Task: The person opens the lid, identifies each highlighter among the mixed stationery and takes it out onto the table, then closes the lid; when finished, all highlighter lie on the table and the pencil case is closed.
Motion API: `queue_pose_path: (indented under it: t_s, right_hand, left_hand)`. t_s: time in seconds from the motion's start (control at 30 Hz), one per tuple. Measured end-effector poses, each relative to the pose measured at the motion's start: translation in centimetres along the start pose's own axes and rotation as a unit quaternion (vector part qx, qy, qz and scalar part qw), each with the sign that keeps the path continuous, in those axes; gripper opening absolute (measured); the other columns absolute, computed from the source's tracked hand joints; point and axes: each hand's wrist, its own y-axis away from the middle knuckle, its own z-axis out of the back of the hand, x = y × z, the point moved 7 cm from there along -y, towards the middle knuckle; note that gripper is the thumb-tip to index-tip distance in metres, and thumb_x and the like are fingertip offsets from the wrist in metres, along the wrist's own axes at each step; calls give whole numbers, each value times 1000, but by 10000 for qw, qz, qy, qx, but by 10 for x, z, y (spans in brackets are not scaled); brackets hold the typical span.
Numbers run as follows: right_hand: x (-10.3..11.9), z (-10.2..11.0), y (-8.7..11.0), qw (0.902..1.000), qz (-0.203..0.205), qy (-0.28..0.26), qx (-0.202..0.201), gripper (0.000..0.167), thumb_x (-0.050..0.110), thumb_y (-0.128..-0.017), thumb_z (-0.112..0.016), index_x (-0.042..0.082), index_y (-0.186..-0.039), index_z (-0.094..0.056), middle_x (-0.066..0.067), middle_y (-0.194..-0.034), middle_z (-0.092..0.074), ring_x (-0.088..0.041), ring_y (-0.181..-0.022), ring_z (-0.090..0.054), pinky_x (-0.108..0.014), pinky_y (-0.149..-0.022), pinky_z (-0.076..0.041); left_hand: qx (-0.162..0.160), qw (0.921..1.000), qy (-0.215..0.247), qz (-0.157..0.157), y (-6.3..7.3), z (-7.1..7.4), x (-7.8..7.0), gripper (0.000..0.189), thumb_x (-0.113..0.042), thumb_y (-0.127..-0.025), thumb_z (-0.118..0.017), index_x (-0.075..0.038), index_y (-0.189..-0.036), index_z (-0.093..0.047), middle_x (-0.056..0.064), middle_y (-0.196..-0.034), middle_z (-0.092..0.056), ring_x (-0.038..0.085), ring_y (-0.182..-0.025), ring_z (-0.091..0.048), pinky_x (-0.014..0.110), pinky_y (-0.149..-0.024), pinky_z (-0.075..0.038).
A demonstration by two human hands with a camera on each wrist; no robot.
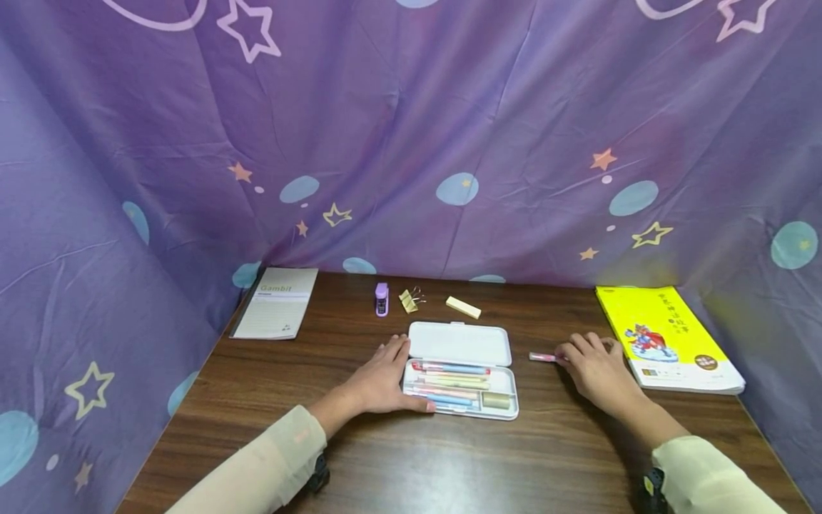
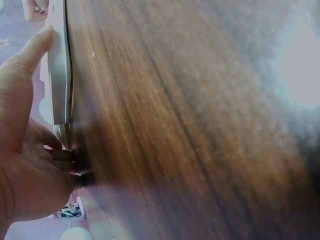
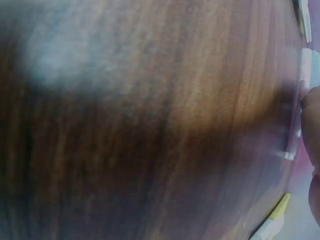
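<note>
A white pencil case [image 1: 459, 412] lies with its lid folded back toward the far side. Several pens [image 1: 449, 380] fill its long compartment, and a small khaki block [image 1: 496, 400] sits in the right corner one. My left hand [image 1: 383, 382] rests against the case's left side, thumb stretched along the near edge and fingers reaching toward the lid. To the right of the case, my right hand [image 1: 594, 368] pinches a slim pink-and-white pen [image 1: 541, 357] low over the table; its other end is hidden by the hand. In the right wrist view the pen [image 3: 291, 142] runs alongside the fingers.
Behind the case stand a purple stapler [image 1: 382, 300], a gold binder clip [image 1: 409, 301] and a cream bar [image 1: 464, 308]. A grey notebook [image 1: 276, 307] lies at the back left. Just beyond the right hand is a thick yellow book [image 1: 668, 335]. Purple curtains [image 1: 411, 143] enclose the table.
</note>
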Motion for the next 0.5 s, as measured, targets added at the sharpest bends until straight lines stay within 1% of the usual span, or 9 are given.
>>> queue_pose_path:
  t_s: [0.13, 0.3, 0.5]
  right_hand:
    - [-1, -2, 2, 9999, -56, 43, 72, 22, 7, -89, -88, 12, -103, -72, -5, -103, -68, -34, -101, -59, -72, -87, -44]
    - [-1, -1, 1, 10000, -50, 71, 0, 21, 8, -89, -88, 12, -103, -73, -6, -103, -69, -35, -102, -61, -75, -92, -44]
    - [1, 1, 1, 10000, 25, 39, -66, 25, 11, -88, -90, 12, -106, -73, -7, -103, -69, -36, -101, -61, -78, -97, -42]
  left_hand:
    - [-10, 10000, 23, -9, 0, 1, -1, 141, -87, -83, -75, 0, -177, -14, 19, -186, -12, 37, -174, -11, 48, -142, -19]
    - [-24, 10000, 44, -11, -1, 1, 0, 141, -87, -83, -75, 0, -176, -15, 19, -186, -13, 37, -174, -12, 48, -142, -19]
    - [-33, 10000, 26, -35, -1, 1, 0, 142, -87, -83, -75, 0, -176, -15, 20, -186, -13, 38, -174, -12, 48, -142, -19]
